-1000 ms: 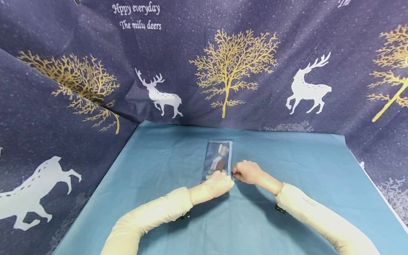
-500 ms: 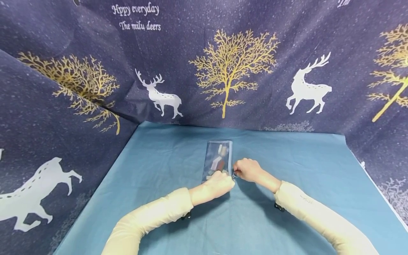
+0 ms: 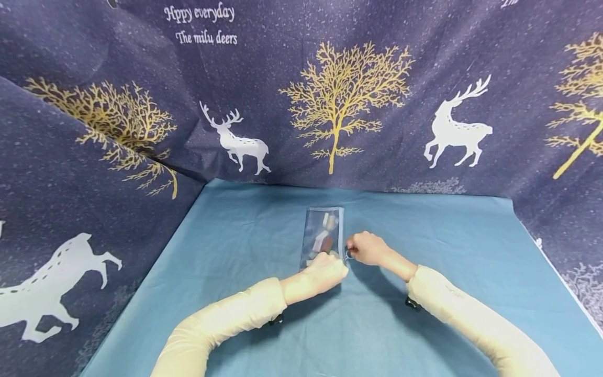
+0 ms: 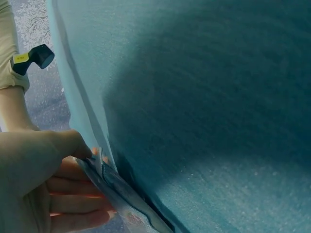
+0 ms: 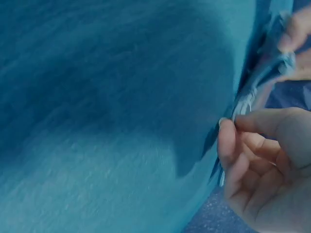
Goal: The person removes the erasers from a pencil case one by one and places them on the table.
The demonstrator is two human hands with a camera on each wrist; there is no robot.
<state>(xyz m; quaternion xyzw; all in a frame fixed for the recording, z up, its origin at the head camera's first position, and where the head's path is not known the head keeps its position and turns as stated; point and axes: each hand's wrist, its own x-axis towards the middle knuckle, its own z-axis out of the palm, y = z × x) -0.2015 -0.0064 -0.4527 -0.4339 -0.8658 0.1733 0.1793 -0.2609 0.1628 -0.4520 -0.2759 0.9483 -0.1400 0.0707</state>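
Covering the left forearm, a cream sleeve (image 3: 231, 312) leads to the left hand (image 3: 325, 272), which grasps the near end of a see-through pouch (image 3: 310, 230); in the left wrist view the edge runs between thumb and fingers. The pouch lies on the blue tabletop (image 3: 240, 246), mostly beyond the left hand, its long axis pointing away from the person. Ahead of the left knuckles, inside the pouch, are a white piece (image 3: 325, 219), a tan piece (image 3: 332, 223), a pale pinkish piece (image 3: 320, 241) and a reddish piece (image 3: 327, 244), too blurred to identify. A pale border (image 3: 341, 225) follows the pouch's right long side down toward the gap between the hands. That line is the relation that seems to matter most: the left hand sits directly on the pouch and is the nearer one, while the right hand (image 3: 369, 248) is just to the right of the border. In the narrow space between the hands is a small pale loop (image 3: 349, 255); the right thumb and forefinger appear to pinch it, the other fingers curled in, though its exact seating at the fingertips is unclear. Behind the right hand, a second sleeve (image 3: 476, 317) slants back toward the person.
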